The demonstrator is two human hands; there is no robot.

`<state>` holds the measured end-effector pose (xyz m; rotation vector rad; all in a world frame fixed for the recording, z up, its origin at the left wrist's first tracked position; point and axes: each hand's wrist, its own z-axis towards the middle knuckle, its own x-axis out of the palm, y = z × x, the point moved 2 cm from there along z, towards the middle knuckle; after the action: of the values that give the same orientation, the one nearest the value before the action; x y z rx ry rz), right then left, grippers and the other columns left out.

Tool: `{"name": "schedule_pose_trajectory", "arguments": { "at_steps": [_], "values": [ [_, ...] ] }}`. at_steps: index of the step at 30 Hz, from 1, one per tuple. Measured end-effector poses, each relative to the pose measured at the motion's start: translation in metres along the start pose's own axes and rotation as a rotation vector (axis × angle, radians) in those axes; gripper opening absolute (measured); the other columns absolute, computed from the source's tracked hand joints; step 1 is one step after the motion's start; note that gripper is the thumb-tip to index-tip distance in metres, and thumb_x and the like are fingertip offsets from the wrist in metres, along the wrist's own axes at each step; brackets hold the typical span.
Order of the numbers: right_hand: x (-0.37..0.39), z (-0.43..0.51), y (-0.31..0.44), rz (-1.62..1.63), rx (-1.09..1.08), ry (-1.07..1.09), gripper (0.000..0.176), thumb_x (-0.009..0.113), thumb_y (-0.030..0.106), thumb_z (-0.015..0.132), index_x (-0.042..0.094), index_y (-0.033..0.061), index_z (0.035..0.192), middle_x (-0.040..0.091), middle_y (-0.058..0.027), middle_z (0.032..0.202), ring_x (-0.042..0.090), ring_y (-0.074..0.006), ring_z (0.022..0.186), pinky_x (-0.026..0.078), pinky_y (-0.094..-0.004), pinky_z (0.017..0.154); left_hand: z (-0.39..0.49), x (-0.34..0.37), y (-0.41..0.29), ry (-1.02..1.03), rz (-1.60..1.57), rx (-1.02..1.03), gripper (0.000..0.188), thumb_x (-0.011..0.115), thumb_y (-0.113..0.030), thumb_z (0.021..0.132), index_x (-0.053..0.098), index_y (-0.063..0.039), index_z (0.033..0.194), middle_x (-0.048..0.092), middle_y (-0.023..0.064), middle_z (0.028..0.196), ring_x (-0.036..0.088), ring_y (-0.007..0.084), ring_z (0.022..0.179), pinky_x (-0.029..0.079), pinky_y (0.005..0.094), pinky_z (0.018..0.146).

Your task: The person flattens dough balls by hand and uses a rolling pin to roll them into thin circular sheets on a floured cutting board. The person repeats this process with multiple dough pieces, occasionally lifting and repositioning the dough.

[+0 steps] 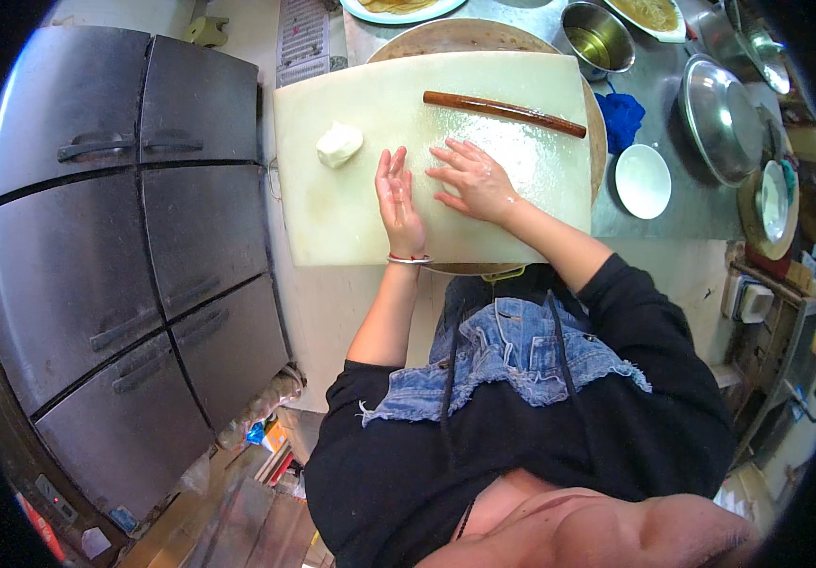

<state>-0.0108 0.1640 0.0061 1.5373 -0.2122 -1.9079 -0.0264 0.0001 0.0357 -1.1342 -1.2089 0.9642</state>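
My left hand (399,202) is over the middle of a pale plastic cutting board (351,227), its palm turned inward and its fingers stretched up. Nothing is in it. My right hand (475,181) is spread to its right, palm down and empty; whether it touches the board I cannot tell. Both hands look shiny, with whitish bits on the right one. A smooth lump of white dough (340,145) sits on the board to the left of my left hand. Beyond my right hand lies a brown wooden rolling pin (504,113), slanting down to the right. The board around it glistens wetly.
Under the board is a round wooden board (450,34). To the right are a metal pot of yellowish liquid (587,46), a blue cloth (619,119), a white bowl (642,182) and a large metal basin (722,121). A plate of flatbreads (401,6) stands behind. Steel refrigerator doors (67,263) line the left.
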Motion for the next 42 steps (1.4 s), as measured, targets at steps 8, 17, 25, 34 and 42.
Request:
{"name": "schedule_pose_trajectory", "arguments": {
  "at_steps": [8, 17, 25, 34, 42],
  "values": [
    [-0.059, -0.08, -0.038, -0.001, 0.066, -0.022, 0.048, 0.078, 0.016, 0.079, 0.063, 0.014, 0.124, 0.053, -0.0133, 0.141, 0.051, -0.0363, 0.129, 0.044, -0.0465, 0.109, -0.032, -0.069, -0.025, -0.221, 0.205, 0.111, 0.044, 0.044, -0.026, 0.107, 0.041, -0.004, 0.146, 0.049, 0.0156, 0.148, 0.044, 0.0251, 0.14, 0.036, 0.0421, 0.113],
    [0.053, 0.045, 0.029, 0.056, 0.105, -0.061, 0.037, 0.073, 0.021, 0.084, 0.066, 0.014, 0.12, 0.053, -0.0128, 0.142, 0.045, -0.0364, 0.136, 0.038, -0.0505, 0.112, -0.063, -0.097, -0.031, -0.465, 0.129, 0.068, 0.036, 0.044, -0.019, 0.107, 0.044, -0.006, 0.14, 0.051, 0.0156, 0.143, 0.047, 0.0236, 0.137, 0.041, 0.0392, 0.107],
    [0.1, 0.0, 0.116, 0.203, -0.097, 0.075, 0.034, 0.068, 0.012, 0.077, 0.066, 0.0115, 0.111, 0.054, -0.0114, 0.139, 0.05, -0.0332, 0.131, 0.046, -0.0525, 0.101, -0.068, -0.121, -0.02, -0.546, 0.154, 0.057, 0.034, 0.046, -0.025, 0.107, 0.045, -0.007, 0.136, 0.055, 0.0133, 0.139, 0.051, 0.0226, 0.132, 0.043, 0.0381, 0.103],
    [-0.058, -0.15, -0.029, -0.237, 0.26, -0.067, 0.044, 0.073, 0.009, 0.079, 0.061, 0.0128, 0.122, 0.054, -0.0165, 0.136, 0.047, -0.0372, 0.133, 0.031, -0.057, 0.115, -0.052, -0.101, -0.017, -0.444, 0.184, 0.1, 0.033, 0.046, -0.019, 0.106, 0.045, -0.006, 0.136, 0.056, 0.0147, 0.137, 0.052, 0.0224, 0.13, 0.044, 0.0368, 0.101],
    [0.019, -0.028, 0.015, -0.082, 0.159, -0.03, 0.041, 0.073, 0.024, 0.086, 0.061, 0.0187, 0.125, 0.051, -0.0144, 0.143, 0.045, -0.0364, 0.137, 0.034, -0.054, 0.117, -0.046, -0.066, -0.004, -0.318, 0.155, 0.075, 0.033, 0.046, -0.018, 0.107, 0.044, -0.006, 0.137, 0.055, 0.0144, 0.137, 0.052, 0.0226, 0.132, 0.047, 0.0378, 0.102]
  ]
}}
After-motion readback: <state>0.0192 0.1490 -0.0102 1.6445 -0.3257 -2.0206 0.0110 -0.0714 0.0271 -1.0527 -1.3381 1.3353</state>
